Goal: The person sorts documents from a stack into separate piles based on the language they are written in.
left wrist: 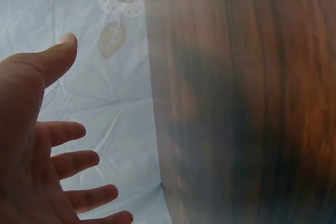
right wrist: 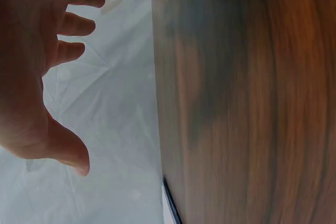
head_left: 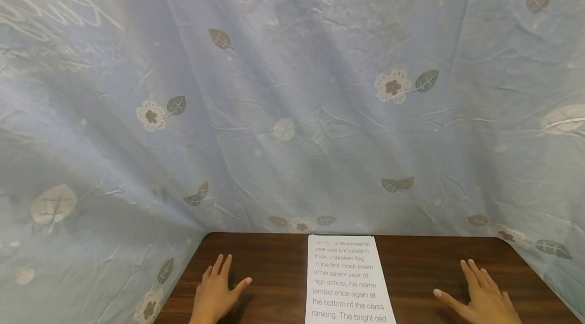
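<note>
- The white sheet of paper printed with large black text (head_left: pixel 347 283) lies between the hands on the dark brown wood-grain table (head_left: pixel 274 263), apart from both.
- Its long axis runs away from the person, and its far end sits close to the table's back edge; the near end is cut off.
- The left hand (head_left: pixel 216 291) has the paper to its right, the right hand (head_left: pixel 485 298) to its left; the gaps look alike, so neither hand is clearly nearer.
- Both hands have fingers spread, thumbs pointing inward, holding nothing; they seem raised, with shadows on the wood.
- A pale blue curtain with leaf and flower prints (head_left: pixel 292 161) hangs behind the table.
- Nothing visible stands between either hand and the paper.
</note>
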